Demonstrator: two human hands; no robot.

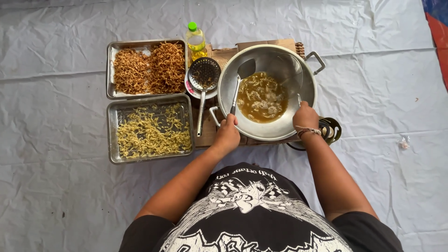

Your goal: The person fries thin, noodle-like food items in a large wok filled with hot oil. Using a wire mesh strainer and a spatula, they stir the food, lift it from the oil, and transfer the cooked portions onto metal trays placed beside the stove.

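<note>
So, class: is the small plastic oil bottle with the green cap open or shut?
Shut: the small plastic oil bottle wears its green cap.

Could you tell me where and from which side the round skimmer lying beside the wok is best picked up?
Probably by the free end of its long metal handle, coming from the near side. The skimmer lies with its mesh bowl resting on a small dish and its straight handle pointing toward the person, so fingers can close around that end. The left hand, holding the spatula, is nearest it.
</note>
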